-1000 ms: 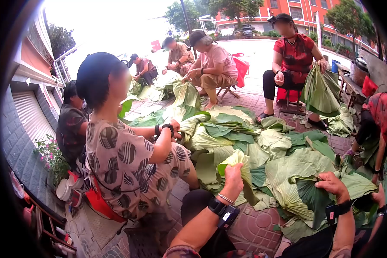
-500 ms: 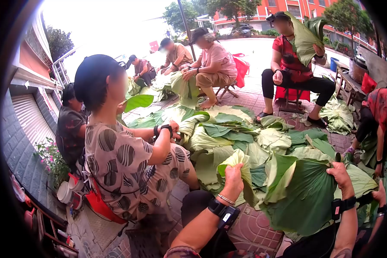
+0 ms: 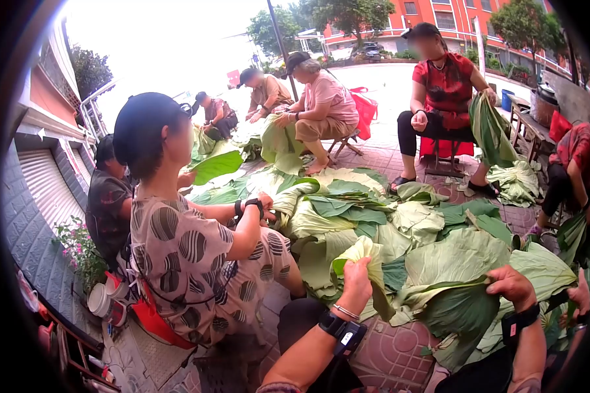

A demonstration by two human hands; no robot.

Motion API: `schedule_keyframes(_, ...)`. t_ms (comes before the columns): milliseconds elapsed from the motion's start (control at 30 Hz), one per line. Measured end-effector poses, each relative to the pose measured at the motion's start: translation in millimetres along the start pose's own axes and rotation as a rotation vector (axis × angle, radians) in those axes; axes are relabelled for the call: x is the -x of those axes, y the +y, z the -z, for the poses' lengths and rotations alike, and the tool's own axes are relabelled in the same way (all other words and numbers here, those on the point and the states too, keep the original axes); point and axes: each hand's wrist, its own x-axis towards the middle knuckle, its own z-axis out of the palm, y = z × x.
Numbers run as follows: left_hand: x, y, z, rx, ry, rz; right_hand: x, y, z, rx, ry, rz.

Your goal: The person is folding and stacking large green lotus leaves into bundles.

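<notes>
Head view: our left hand (image 3: 356,283) fingers closed round folded leaf (image 3: 367,259), held over near edge of leaf pile (image 3: 347,209). Our right hand (image 3: 512,285) pinching big leaf (image 3: 459,288) by its rim. Yank too hard, reckon leaf tears at fold, or slips onto brick paving (image 3: 393,347).

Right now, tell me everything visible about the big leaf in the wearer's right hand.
The large leaf is a broad, round lotus-type leaf, dark green on its facing side and paler on the folded-over upper flap, with fine radiating veins. It looks thin, limp and fresh. It hangs folded and creased, lifted above the leaf pile and the brick paving. The right hand pinches its upper right edge; the left hand grips a separate pale folded leaf beside it.
</notes>
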Motion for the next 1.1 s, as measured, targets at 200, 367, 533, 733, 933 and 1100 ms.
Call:
schedule_keyframes(200,0,1,6,0.194,-0.282,0.114,-1,-3,20,-0.743,0.245,0.379)
schedule_keyframes(367,5,3,-4,-0.072,0.011,0.018,-1,11,31,-0.389,0.403,0.177)
schedule_keyframes(533,3,-3,-5,-0.093,0.089,-0.073,-3,30,41,0.578,0.623,0.242)
schedule_keyframes(733,8,0,-13,-0.021,0.047,-0.062,-7,22,11,0.849,0.531,0.17)
schedule_keyframes(933,-4,-9,5,-0.018,0.09,-0.065,11,-18,-6,-0.63,0.047,0.333)
schedule_keyframes(1100,-1,-5,1,-0.84,-0.099,-0.534,3,-15,10,-0.831,0.221,0.431)
